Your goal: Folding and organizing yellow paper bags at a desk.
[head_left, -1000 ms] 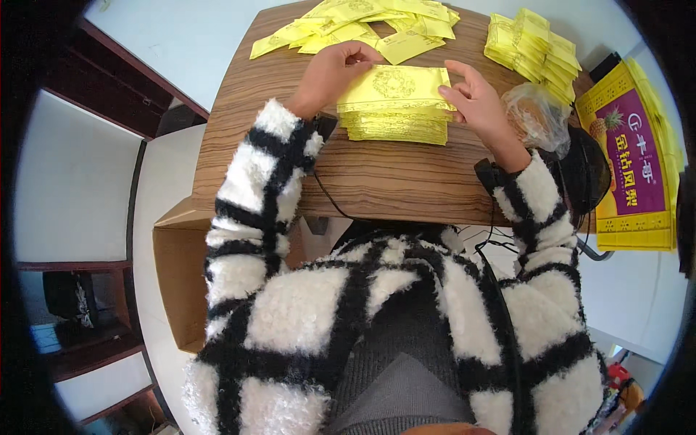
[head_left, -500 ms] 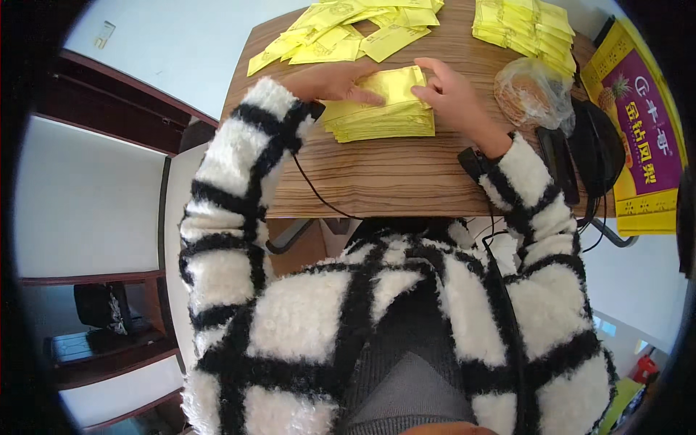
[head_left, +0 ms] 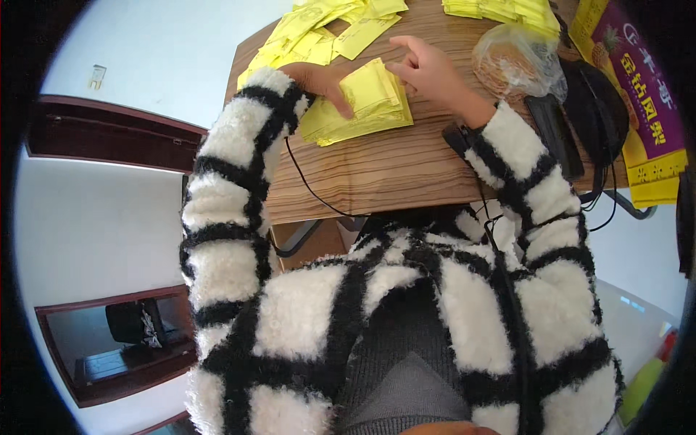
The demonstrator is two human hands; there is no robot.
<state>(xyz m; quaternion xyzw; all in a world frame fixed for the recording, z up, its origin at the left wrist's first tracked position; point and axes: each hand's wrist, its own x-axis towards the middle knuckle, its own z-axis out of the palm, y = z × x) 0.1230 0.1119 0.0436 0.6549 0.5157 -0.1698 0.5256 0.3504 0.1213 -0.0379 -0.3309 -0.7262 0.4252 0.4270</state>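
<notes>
A small stack of yellow paper envelopes [head_left: 370, 88] with printed markings is tilted in my left hand [head_left: 330, 85], whose thumb presses on the near left side. Under the stack, more yellow envelopes [head_left: 326, 133] lie on the table. My right hand [head_left: 428, 69] is just off the stack's right edge, index finger stretched out and thumb apart from it. The thumb tip is close to the envelopes; whether it touches them is unclear. Nothing shows between these fingers.
A loose heap of yellow envelopes [head_left: 312, 32] covers the far left of the wooden table [head_left: 384, 174]. More bundles [head_left: 507, 13] lie far right. Near them are a clear plastic bag of tan bands [head_left: 507, 65], a dark phone-like slab [head_left: 552, 134], a black cap-like item [head_left: 596, 116] and a yellow-purple box [head_left: 641, 94].
My right hand has come away from the stack's right edge. The held envelopes are now tilted and look like a thinner bundle. The whole view has shifted slightly.
</notes>
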